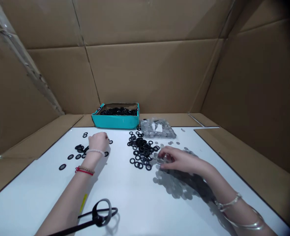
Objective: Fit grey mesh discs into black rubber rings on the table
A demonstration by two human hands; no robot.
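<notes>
My left hand [98, 141] is curled downward on the white tabletop [36, 186], among loose black rubber rings [79, 151]. Its fingers are hidden, so any ring in them cannot be seen. My right hand [176, 159] rests over a spread of flat silver metal washers [172, 183], its fingertips among them. A heap of black rubber rings [140, 150] lies between my hands, just left of my right fingers.
A teal cardboard box [115, 122] holding black rings stands at the back, beside a clear plastic bag of silver washers [157, 128]. Brown cardboard walls [155, 75] surround the table. A black cord with a grey loop [102, 212] crosses the near edge of the view.
</notes>
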